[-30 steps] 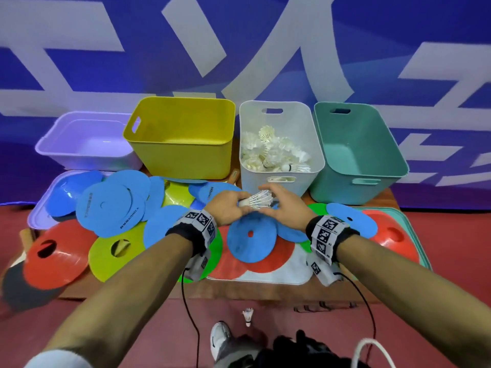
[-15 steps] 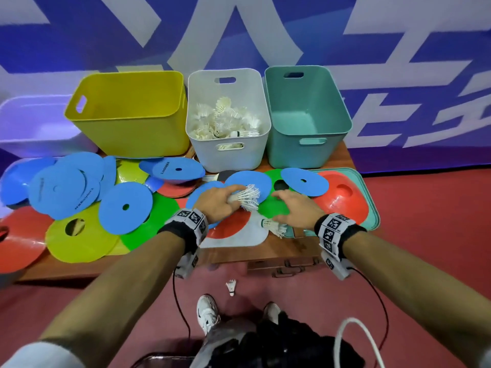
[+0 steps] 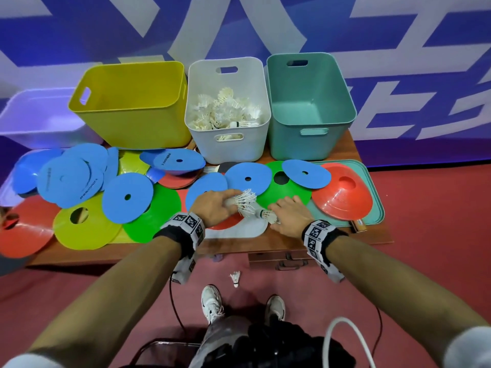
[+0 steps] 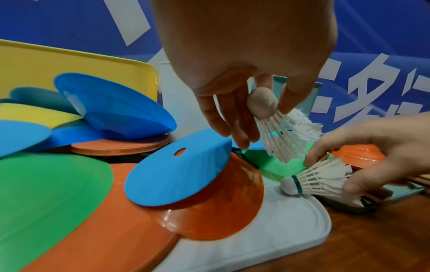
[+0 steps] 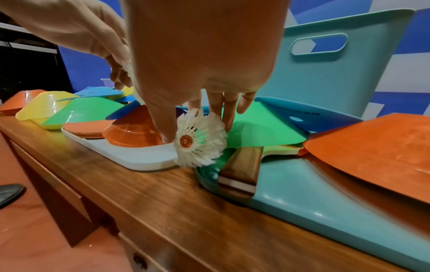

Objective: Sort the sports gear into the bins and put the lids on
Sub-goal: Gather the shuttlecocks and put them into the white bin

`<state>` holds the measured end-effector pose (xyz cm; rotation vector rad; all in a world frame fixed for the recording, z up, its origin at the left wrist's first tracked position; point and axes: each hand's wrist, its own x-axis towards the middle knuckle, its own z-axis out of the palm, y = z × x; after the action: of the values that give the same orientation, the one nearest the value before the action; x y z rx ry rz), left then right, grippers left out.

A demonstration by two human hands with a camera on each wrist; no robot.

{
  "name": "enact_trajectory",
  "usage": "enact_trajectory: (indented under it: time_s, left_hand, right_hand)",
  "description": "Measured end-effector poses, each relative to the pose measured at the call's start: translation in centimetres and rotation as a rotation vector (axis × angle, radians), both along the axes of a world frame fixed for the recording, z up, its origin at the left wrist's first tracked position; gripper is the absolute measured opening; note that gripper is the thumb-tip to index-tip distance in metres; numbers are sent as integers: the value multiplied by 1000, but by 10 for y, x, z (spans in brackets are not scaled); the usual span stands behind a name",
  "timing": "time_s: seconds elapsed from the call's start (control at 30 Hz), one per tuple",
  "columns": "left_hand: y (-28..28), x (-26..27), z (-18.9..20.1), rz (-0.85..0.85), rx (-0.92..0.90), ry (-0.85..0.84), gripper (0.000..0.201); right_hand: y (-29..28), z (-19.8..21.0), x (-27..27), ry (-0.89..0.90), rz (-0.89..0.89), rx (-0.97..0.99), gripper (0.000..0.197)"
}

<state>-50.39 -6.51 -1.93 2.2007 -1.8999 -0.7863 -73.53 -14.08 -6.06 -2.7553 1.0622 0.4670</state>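
Observation:
My left hand (image 3: 233,201) pinches a white feather shuttlecock (image 3: 245,200) by its cork end, just above the blue and red discs; the pinch (image 4: 267,108) shows close up in the left wrist view. Right beside it, my right hand (image 3: 276,215) grips the feathers of a second shuttlecock (image 4: 318,180) that lies on the corner of the white lid (image 3: 239,229). Thumb and fingers sit on either side of its skirt (image 5: 200,141). The white bin (image 3: 228,150) behind holds several shuttlecocks.
An empty yellow bin (image 3: 132,120), a teal bin (image 3: 305,144) and a lilac bin (image 3: 39,120) line the back. Several blue, green, yellow and red discs and cones cover the table. A teal lid (image 3: 372,208) lies right, under a red cone. One shuttlecock (image 3: 235,278) lies on the floor.
My right hand left the left hand, dropped to the front of the table and closed on a second shuttlecock on the white lid. The left hand kept its shuttlecock.

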Motion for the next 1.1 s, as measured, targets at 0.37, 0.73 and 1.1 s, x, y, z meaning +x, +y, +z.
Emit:
enact_trajectory:
  time_s: [0.37,0.73,1.1]
  left_hand:
    - [-16,28,20,-32,-108,36,49]
    - [-58,92,53,-59,-331,122,37]
    - [-108,135,85,26,-457,116,39]
  right_hand:
    - [-11,42,21,-203,-172,117,43]
    - [-51,102,91,-389,-375,-22,39]
    - [-95,144,151,-514,-478,-136,32]
